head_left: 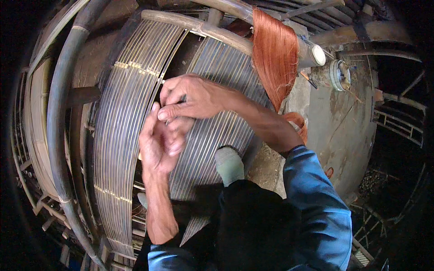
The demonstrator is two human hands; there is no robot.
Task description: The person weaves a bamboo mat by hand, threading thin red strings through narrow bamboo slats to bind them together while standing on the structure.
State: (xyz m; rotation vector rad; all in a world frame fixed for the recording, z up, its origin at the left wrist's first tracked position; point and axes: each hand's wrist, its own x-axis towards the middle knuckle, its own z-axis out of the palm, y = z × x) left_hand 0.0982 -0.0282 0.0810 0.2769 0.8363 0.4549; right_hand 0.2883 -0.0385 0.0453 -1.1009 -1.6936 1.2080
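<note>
My left hand (pixel 159 147) is raised palm up with its fingers curled, and their tips meet the fingers of my right hand (pixel 192 97). The right hand is bent over from the right, thumb and forefinger pinched together. Whatever lies between the fingertips is too small to make out. Below both hands spreads a rack of thin, pale parallel slats (pixel 120 117), tied across with light bindings. A dark gap splits the rack into two panels, and the hands are over this gap.
Along the far end runs a bamboo pole (pixel 194 25), with a hank of reddish-brown fibre (pixel 275 54) hanging beside it. A round can (pixel 340 74) stands on the concrete floor (pixel 337 117) at right. My foot in a pale green sock (pixel 228 165) rests by the slats. A thick bamboo pole (pixel 61 108) curves along the left.
</note>
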